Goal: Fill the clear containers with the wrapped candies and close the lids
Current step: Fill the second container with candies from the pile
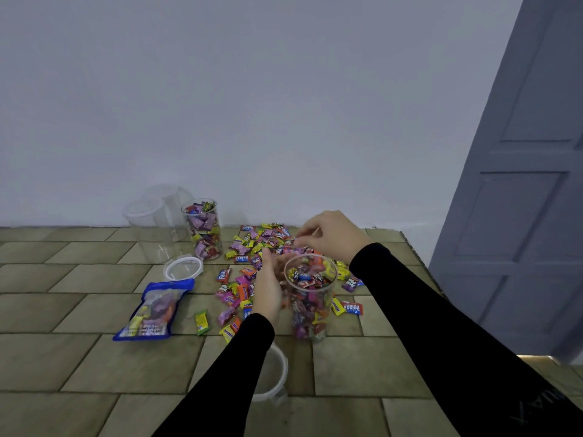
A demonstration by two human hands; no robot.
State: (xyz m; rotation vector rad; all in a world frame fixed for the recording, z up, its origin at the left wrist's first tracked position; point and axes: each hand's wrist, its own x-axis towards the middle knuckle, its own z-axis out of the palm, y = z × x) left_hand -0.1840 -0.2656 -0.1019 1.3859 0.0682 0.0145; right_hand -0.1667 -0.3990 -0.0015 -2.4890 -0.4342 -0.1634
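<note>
where the tiled floor [94,357] meets the white wall [252,89], i see two empty clear tubs [151,228] at the far left, one behind the other, and just to their right a third tub [203,230] standing upright, full of wrapped sweets with no lid on. a loose lid [183,268] lies flat in front of those, and nearer me a blue sweet bag [154,310] lies flat on the tiles. a lone green sweet [202,323] sits beside the bag. the pile of sweets [252,247] spreads across the middle of the floor. my left hand [268,288] is wrapped round the side of the near tub [310,298], fingers curled on its wall, holding it upright; it is nearly full and open at the top. under my left sleeve [239,357] another lid [277,370] rests on the floor. my right hand [331,234] hangs just above the tub's rim, fingertips pinched together; i cannot tell whether a sweet is in them. a grey door [520,184] stands at the far right.
</note>
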